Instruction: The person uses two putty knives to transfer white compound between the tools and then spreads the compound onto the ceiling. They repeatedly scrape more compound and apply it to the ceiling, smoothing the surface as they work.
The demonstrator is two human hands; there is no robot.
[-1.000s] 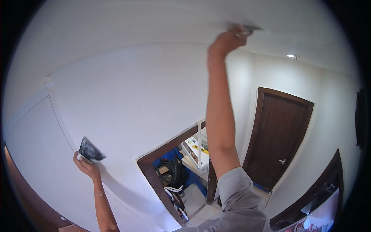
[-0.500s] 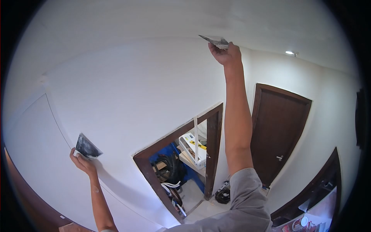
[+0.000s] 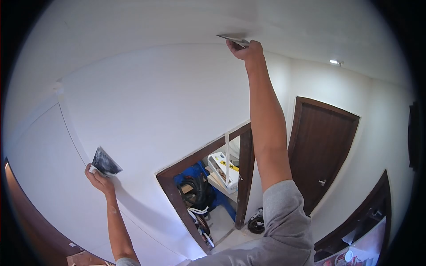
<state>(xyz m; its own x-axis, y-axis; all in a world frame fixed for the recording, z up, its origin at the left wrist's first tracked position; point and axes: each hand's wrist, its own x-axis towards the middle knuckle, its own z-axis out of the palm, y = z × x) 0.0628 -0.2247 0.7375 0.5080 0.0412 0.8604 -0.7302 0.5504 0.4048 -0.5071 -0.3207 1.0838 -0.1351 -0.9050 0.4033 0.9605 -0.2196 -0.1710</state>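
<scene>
My right hand (image 3: 247, 52) is raised overhead, closed around a putty knife (image 3: 234, 40) whose blade lies at a slant close against the white ceiling (image 3: 168, 26). Lower down on the left, my left hand (image 3: 100, 181) grips a second putty knife (image 3: 106, 162). Its broad dark blade points up and carries white smears. The handles of both knives are mostly hidden in my fingers. Behind my hands stands a white wall (image 3: 159, 97), with a thin dark line running down its left part.
A brown-framed opening (image 3: 171, 188) in the wall shows hoses, blue material and a white box (image 3: 220, 165) with a yellow level. Right of my raised arm is a closed brown door (image 3: 321, 146). A lit lamp (image 3: 334, 61) sits in the ceiling.
My right hand has moved left and slightly up with its putty knife, the blade now flatter to the ceiling. My left hand appears slightly higher and further right, as the whole view has shifted a little.
</scene>
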